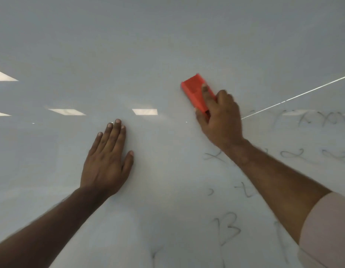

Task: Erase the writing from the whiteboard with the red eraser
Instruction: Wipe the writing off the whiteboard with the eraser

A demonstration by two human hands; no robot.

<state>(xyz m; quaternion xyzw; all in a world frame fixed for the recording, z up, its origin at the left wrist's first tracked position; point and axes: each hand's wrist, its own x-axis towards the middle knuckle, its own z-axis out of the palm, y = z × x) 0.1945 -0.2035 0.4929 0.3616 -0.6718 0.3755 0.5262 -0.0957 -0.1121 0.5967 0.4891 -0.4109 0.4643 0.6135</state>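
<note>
Two bare hands worked at the whiteboard [167, 45] in the single head view, and the red eraser [196, 91] serves as the landmark for everything else. The right hand [220, 120] was closed around the eraser's lower end, thumb on one side and a finger laid along its top, pressing it flat against the board with the block angled up and away from the wrist. Well below and to the left of the eraser, the left hand [107, 161] lay open and flat on the board, fingers together, holding nothing and seemingly bracing. Above the eraser and to its left the surface looked clean, showing only reflected ceiling lights [145, 111]. To the right of the eraser and slightly lower ran a faint row of x-like marks [326, 118]; below it sat looped marks [291, 152], and further below, partly behind the right forearm, more faint letters, among them a B-like shape [227, 227]. All were blurred and hard to read. Judging by this, the work was perhaps half finished: the upper and left stretches appeared wiped, while the writing right of and beneath the eraser remained to be cleared.
</note>
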